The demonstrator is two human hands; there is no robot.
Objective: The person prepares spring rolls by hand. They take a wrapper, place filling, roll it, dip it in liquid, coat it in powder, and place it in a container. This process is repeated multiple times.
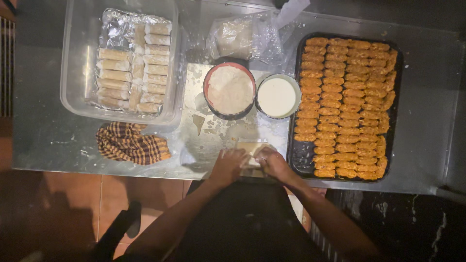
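Fingers of left hand (227, 164) and right hand (273, 162) curl together over the pale wrapper sheet (249, 148); it lies between them, equally near both.

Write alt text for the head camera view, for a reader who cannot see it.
Both hands, left hand and right hand, fold a pale wrapper at a metal table's near edge. Beyond sit a flour bowl and white batter bowl, with a dark tray of orange breaded rolls right and a clear tub of pale rolls left.
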